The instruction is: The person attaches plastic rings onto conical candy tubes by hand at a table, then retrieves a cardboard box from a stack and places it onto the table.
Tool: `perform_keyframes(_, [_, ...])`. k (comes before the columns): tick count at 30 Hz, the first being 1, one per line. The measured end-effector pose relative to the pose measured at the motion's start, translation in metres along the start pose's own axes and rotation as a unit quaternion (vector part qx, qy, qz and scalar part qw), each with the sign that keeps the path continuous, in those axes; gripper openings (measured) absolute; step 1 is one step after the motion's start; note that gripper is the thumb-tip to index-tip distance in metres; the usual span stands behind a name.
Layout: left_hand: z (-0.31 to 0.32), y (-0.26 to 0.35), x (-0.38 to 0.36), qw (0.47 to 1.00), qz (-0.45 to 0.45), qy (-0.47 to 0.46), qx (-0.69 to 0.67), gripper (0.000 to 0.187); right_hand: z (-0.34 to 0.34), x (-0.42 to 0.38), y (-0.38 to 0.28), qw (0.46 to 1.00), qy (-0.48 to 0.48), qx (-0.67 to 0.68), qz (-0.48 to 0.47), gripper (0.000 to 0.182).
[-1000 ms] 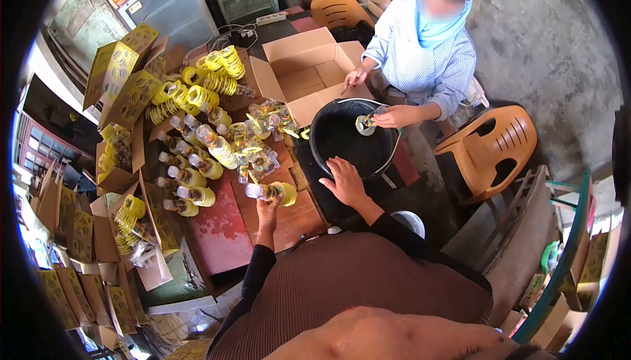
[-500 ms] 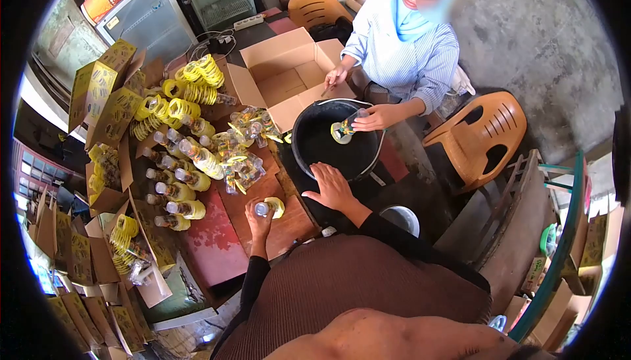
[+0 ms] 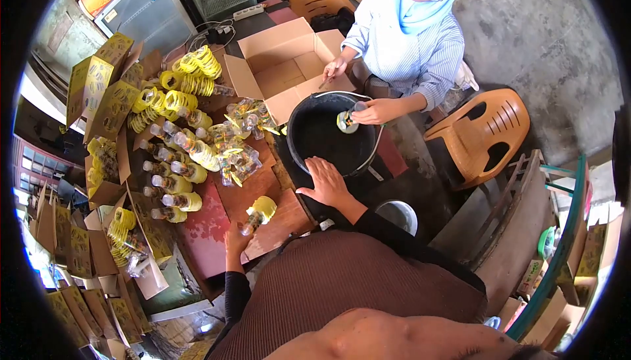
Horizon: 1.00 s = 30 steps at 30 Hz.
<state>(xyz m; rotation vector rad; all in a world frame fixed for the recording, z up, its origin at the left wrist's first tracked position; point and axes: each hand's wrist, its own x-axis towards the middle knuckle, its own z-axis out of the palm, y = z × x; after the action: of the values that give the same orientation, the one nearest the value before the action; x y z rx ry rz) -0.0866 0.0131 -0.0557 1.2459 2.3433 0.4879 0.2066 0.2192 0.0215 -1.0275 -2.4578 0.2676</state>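
My left hand (image 3: 236,238) is closed at the capped end of a small clear plastic bottle (image 3: 261,210) with a yellow label or wrap, above the reddish table top. The bottle leans with its cap toward me. My right hand (image 3: 327,182) lies with spread fingers on the near rim of a black bucket (image 3: 297,146), holding nothing. Over the bucket, a co-worker's hand (image 3: 374,112) holds a similar bottle (image 3: 347,121). Their other hand (image 3: 335,67) grips a thin stick-like tool, mostly hidden. The inside of the bucket looks dark.
Several bottles with yellow lower parts (image 3: 184,169) stand left of my hand, beside a pile of small clear packages (image 3: 243,156) and stacked yellow rings (image 3: 197,64). An open cardboard box (image 3: 282,51) sits behind the bucket. A small pail (image 3: 397,215) and an orange chair (image 3: 486,136) are rightward.
My left hand has moved slightly left and down, and the bottle's cap now points more toward me. The co-worker's bottle has tilted more upright. My right hand stays on the bucket rim.
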Motion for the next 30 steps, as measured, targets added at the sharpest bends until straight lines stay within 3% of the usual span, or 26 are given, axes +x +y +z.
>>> perform_keyframes(2, [0.016, -0.016, -0.001, 0.989, -0.035, -0.125, 0.076, 0.061, -0.002, 0.001, 0.0, 1.0, -0.009, 0.0, 0.0, 0.08])
perform_keyframes(4, [0.051, -0.04, 0.003, 0.984, -0.035, -0.152, 0.081, 0.07, -0.001, 0.0, 0.0, 1.0, -0.006, 0.001, 0.0, 0.08])
perform_keyframes(6, [0.084, -0.065, 0.01, 0.98, -0.036, -0.195, -0.022, 0.074, -0.001, 0.001, 0.001, 1.0, -0.001, -0.003, -0.004, 0.081])
perform_keyframes(7, [0.056, -0.019, 0.0, 0.979, -0.039, -0.194, -0.037, 0.074, -0.001, 0.001, 0.001, 1.0, 0.002, 0.0, -0.006, 0.08])
perform_keyframes(11, [0.059, 0.003, 0.003, 0.966, -0.072, -0.193, -0.158, 0.066, -0.008, 0.002, -0.002, 0.998, 0.013, 0.065, 0.002, 0.075])
perform_keyframes(13, [0.036, 0.038, 0.002, 0.956, -0.007, -0.152, -0.253, 0.06, -0.01, 0.004, -0.001, 0.994, 0.012, 0.111, 0.014, 0.072])
perform_keyframes(18, [-0.009, 0.109, 0.01, 0.938, 0.099, -0.134, -0.304, 0.055, -0.026, 0.015, -0.007, 0.942, 0.044, 0.332, -0.033, 0.049])
perform_keyframes(19, [-0.012, 0.115, 0.012, 0.926, 0.133, -0.139, -0.326, 0.055, -0.035, 0.019, -0.013, 0.935, 0.055, 0.349, -0.04, 0.041])
perform_keyframes(23, [-0.029, 0.148, 0.013, 0.904, 0.099, -0.208, -0.36, 0.057, -0.052, 0.03, -0.014, 0.916, 0.082, 0.392, -0.026, 0.026])
perform_keyframes(30, [-0.027, 0.185, 0.018, 0.903, 0.168, -0.207, -0.336, 0.058, -0.062, 0.034, 0.016, 0.908, 0.062, 0.413, 0.027, 0.018])
